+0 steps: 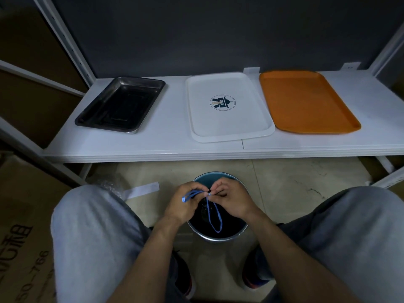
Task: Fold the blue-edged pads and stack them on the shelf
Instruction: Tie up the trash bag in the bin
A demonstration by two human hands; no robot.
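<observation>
Down between two grey knees, over one round bucket (220, 238), two hands hold one blue-edged pad (192, 194). The left hand (182, 206) has its grip curled round the folded blue edge. The right hand (232, 201) pinches the edge with its fingertips. Up on the white shelf (166, 141) lie three trays: one black tray (120, 103), one white tray (229, 119), one orange tray (306, 101).

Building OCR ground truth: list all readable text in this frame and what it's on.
"50-766": printed sideways on the cardboard box, lower left.
Large Chinese characters on the box: cut off by the frame edge, not surely readable.
Round emblem on the white tray: lettering too small to read.
Tags at the back of the shelf: no text legible.
</observation>
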